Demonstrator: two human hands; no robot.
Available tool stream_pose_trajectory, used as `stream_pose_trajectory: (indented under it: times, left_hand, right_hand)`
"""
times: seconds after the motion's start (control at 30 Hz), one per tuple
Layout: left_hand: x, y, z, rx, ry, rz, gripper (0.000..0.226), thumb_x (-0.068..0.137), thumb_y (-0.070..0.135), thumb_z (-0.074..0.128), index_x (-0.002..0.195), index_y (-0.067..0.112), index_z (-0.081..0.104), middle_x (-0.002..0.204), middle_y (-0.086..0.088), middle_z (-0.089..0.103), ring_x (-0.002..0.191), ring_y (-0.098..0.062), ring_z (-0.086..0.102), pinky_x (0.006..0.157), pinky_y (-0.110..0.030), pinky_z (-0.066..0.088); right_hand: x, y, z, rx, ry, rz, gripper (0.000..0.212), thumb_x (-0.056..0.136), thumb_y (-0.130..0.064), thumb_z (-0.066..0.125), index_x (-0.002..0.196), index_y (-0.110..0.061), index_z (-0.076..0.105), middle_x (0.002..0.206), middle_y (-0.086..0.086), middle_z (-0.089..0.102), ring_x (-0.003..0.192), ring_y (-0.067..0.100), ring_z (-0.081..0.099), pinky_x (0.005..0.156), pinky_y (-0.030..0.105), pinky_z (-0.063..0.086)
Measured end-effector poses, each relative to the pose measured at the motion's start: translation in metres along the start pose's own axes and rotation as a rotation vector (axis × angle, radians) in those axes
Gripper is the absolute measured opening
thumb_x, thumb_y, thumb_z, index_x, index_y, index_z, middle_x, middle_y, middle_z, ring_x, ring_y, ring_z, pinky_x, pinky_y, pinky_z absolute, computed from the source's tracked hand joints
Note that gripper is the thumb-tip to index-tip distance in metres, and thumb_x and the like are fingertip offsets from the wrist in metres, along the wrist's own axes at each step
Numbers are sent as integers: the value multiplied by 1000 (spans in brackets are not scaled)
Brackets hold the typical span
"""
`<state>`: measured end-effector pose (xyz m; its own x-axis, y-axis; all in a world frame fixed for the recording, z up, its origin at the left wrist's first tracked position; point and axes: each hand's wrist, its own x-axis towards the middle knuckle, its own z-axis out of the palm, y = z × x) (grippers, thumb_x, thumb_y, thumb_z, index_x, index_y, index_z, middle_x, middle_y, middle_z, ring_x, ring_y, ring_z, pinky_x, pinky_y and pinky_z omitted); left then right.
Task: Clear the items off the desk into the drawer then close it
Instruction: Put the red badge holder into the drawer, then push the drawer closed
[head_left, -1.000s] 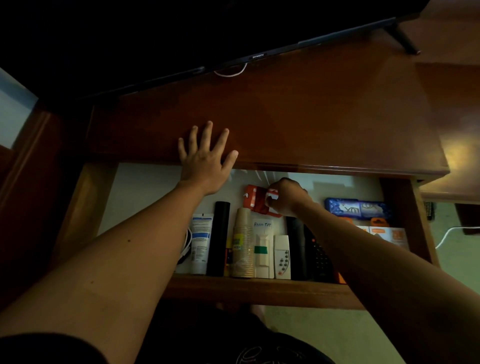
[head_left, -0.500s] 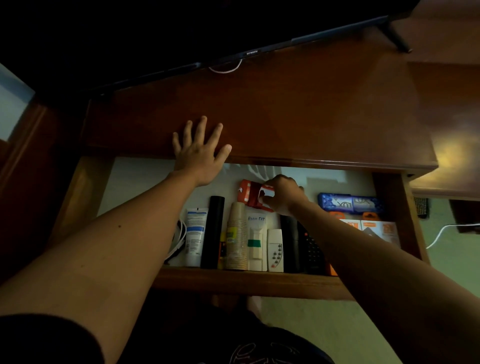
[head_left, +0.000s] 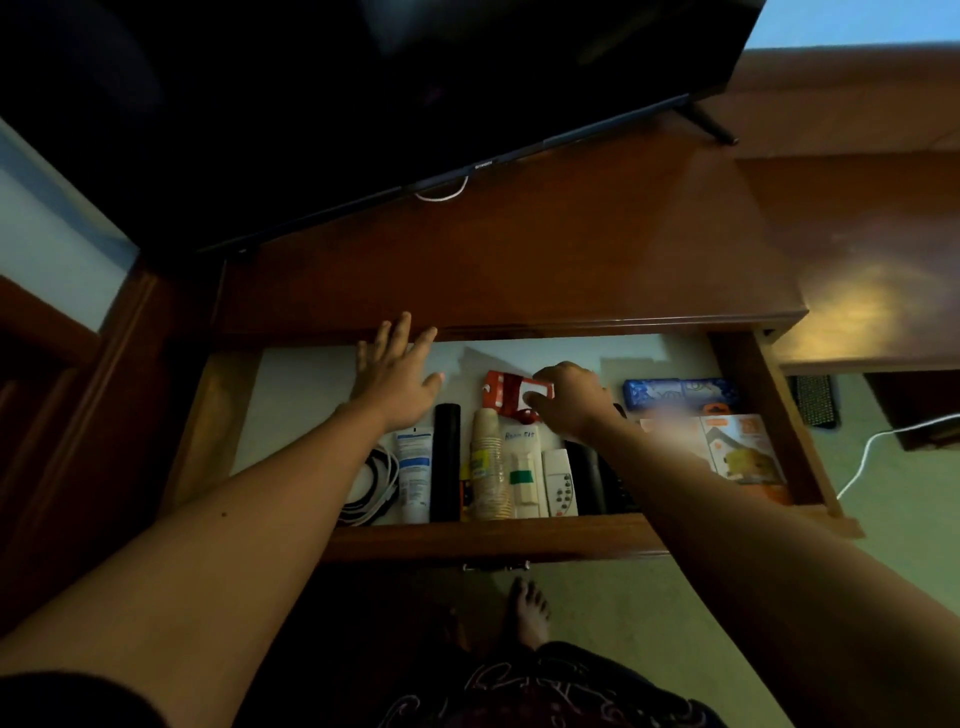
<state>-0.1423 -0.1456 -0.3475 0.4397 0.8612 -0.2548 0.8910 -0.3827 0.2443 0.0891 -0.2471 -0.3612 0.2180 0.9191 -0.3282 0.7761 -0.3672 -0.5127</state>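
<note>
The desk drawer stands pulled out, with a pale liner inside. My right hand reaches into its back middle and pinches a red packet that lies on the liner. My left hand hovers flat with spread fingers over the drawer's back left, its fingertips at the desk's front edge. In a row along the drawer's front lie a coiled white cable, a white tube, a black cylinder, stacked paper cups, a white remote and a black remote. The wooden desk top shows bare.
A dark TV stands at the back of the desk. A blue pack and an orange box fill the drawer's right side. A white cord runs over the floor at right. A bare foot stands below the drawer.
My left hand has slid back off the desk top to the drawer's rear edge. My right hand stays on the red packet. The view has tilted up.
</note>
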Motion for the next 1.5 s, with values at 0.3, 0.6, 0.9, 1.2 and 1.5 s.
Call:
stream_pose_trajectory:
  times: [0.3,0.6,0.9,1.2,1.5]
  left_hand:
    - [-100,-23,32,-29,-79,79,59,102,47,38,156,31,21,166,-1,-5,152,-24,-6,122,-50,-1]
    - [-175,-46,75,73,-112,137,58,101,58,18,153,34,29,164,4,19,151,-21,12,121,-51,3]
    - [-187,-40,82,169,-64,122,84,86,79,9,153,30,23,160,0,26,148,-26,17,119,-55,7]
    - [-182,-38,84,196,-32,135,69,93,71,23,149,32,29,155,3,32,145,-27,22,117,-57,11]
    - [-177,-40,86,201,-18,157,66,94,68,23,148,30,32,156,3,33,147,-29,19,118,-59,6]
  right_hand:
    - [-65,-19,34,-18,33,0,39,94,-41,57,127,-23,64,132,5,61,124,31,53,103,58,40]
    - [-127,-3,63,-129,6,-26,38,103,-47,41,123,-25,65,127,3,60,119,23,52,100,54,36]
    - [-166,36,75,-379,-26,-77,70,95,-72,12,153,-37,28,163,-1,24,153,30,7,119,61,-3]
    - [-163,51,74,-435,-57,-101,92,76,-83,0,158,-41,3,168,-5,-5,153,31,-10,118,63,-6]
    - [-159,53,74,-438,-33,-135,101,69,-86,-13,158,-41,5,168,-5,-5,153,32,-8,118,65,-4]
